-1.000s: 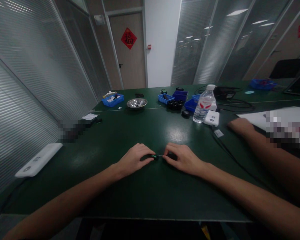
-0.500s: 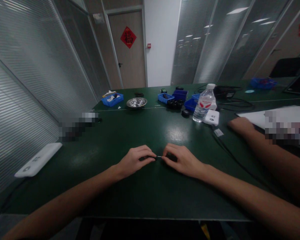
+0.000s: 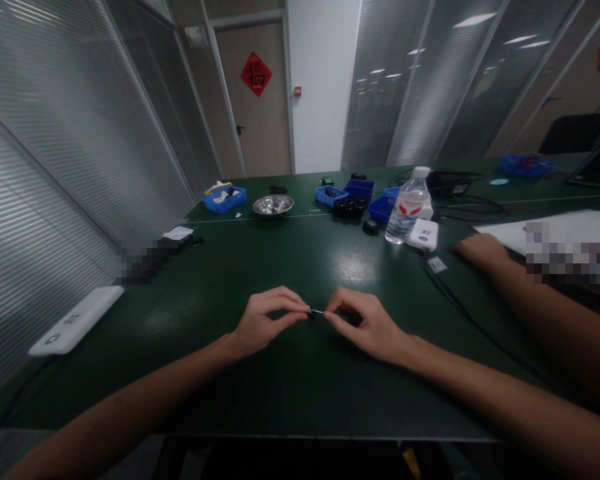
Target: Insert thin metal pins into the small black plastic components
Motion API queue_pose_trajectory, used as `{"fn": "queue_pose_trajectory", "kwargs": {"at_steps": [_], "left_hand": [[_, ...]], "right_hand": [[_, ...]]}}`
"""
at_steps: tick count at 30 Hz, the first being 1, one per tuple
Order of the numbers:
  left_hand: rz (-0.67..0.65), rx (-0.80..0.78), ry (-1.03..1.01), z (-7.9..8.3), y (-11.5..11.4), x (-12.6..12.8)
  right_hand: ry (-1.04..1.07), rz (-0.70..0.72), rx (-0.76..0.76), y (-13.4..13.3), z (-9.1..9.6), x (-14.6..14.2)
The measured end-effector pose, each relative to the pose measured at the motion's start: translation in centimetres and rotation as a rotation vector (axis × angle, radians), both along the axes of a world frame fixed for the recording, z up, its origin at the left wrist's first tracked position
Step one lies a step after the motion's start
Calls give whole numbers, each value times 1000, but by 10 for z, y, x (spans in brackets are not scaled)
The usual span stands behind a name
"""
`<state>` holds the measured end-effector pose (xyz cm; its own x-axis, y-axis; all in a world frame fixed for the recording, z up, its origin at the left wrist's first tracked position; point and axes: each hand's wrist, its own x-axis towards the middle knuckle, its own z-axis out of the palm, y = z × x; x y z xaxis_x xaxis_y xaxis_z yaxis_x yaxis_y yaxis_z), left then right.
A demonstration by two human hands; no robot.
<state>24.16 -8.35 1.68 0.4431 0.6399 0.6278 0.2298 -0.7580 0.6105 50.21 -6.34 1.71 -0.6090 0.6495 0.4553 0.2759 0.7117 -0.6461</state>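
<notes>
Over the near middle of the green table (image 3: 280, 393), my left hand (image 3: 267, 313) is closed in a pinch on a small dark piece (image 3: 312, 313) at its fingertips. Its exact kind is too small to make out. My right hand (image 3: 365, 317) pinches a thin silvery rod (image 3: 319, 311) between thumb and forefinger. The rod's left end meets the dark piece, and its other end is hidden in the right fingers. Both hands sit low, close to the tabletop, with their fingertips a short gap apart.
A water bottle (image 3: 407, 207) stands beside a white power bank (image 3: 423, 235) with a cable. Further back are a metal dish (image 3: 273, 207), blue trays (image 3: 225, 199) and black round parts (image 3: 349, 209). Another person's arm (image 3: 525, 287) rests at right. A white device (image 3: 77, 320) lies left.
My left hand has shifted slightly left and its fingers have straightened a little, so more of the dark piece shows. My right hand still pinches the rod in nearly the same place.
</notes>
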Motion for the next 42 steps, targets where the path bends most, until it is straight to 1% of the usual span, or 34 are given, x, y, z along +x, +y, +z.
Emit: {"fn": "queue_pose_trajectory", "kwargs": {"at_steps": [2,6,8,14,21,24,32,38,42], "left_hand": [[-2,10,18,-1,0,-1],[-24,37,95,-1,1,-2],[-29,40,106,0,1,-2],[14,62,2,4,-4,1],[26,112,-73,7,-11,5],[25,132,-78,7,-13,7],[31,171,-51,6,-12,4],[52,207,-26,4,-10,3],[25,263,54,2,-8,0]], "right_hand": [[-17,8,32,0,0,1],[-134,4,118,1,1,2],[-146,4,124,1,1,1],[26,9,40,-2,-1,-2],[117,72,-16,-6,2,-4],[146,89,-6,-8,4,-5],[44,75,126,-7,6,-2],[-32,65,166,-5,5,-1],[-59,59,187,-5,5,0]]}}
